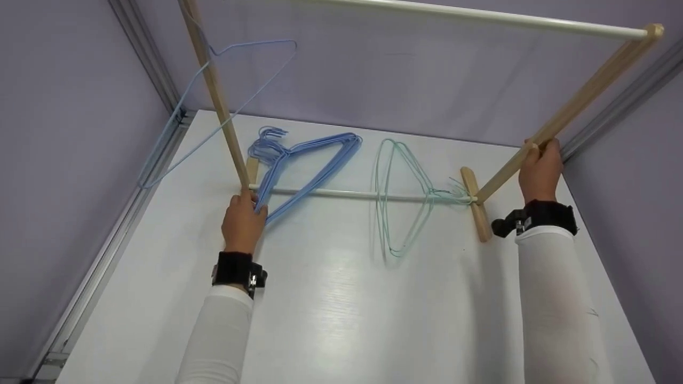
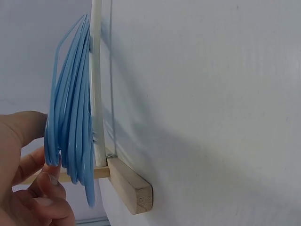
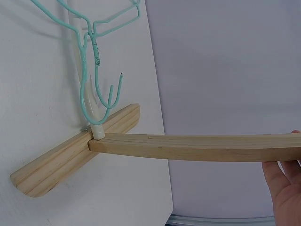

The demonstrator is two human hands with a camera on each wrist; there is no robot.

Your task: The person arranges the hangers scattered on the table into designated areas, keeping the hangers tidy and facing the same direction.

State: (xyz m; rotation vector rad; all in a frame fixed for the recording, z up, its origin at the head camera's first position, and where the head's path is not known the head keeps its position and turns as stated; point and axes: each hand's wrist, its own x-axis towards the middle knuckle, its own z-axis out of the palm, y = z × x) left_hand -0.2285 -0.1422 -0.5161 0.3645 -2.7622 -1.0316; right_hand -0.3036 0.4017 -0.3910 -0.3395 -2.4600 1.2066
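A clothes rack stands on the white table, with a wooden left post (image 1: pixel 221 101) and a wooden right post (image 1: pixel 592 88). My left hand (image 1: pixel 243 221) grips the left post low down, beside a bundle of blue wire hangers (image 1: pixel 320 154). In the left wrist view its thumb is close to the blue hangers (image 2: pixel 73 108); whether they touch, I cannot tell. My right hand (image 1: pixel 540 170) holds the right post above its wooden foot (image 1: pixel 475 205). Several mint-green hangers (image 1: pixel 384 197) hang about the lower white rod (image 1: pixel 347 193), their hooks near that foot.
One light blue hanger (image 1: pixel 261 88) hangs by the left post, its hook out of clear sight. The upper white rod (image 1: pixel 501 18) crosses overhead. Purple-grey panels (image 1: pixel 58 133) with metal edge rails (image 1: pixel 152 58) enclose the table (image 1: pixel 331 320).
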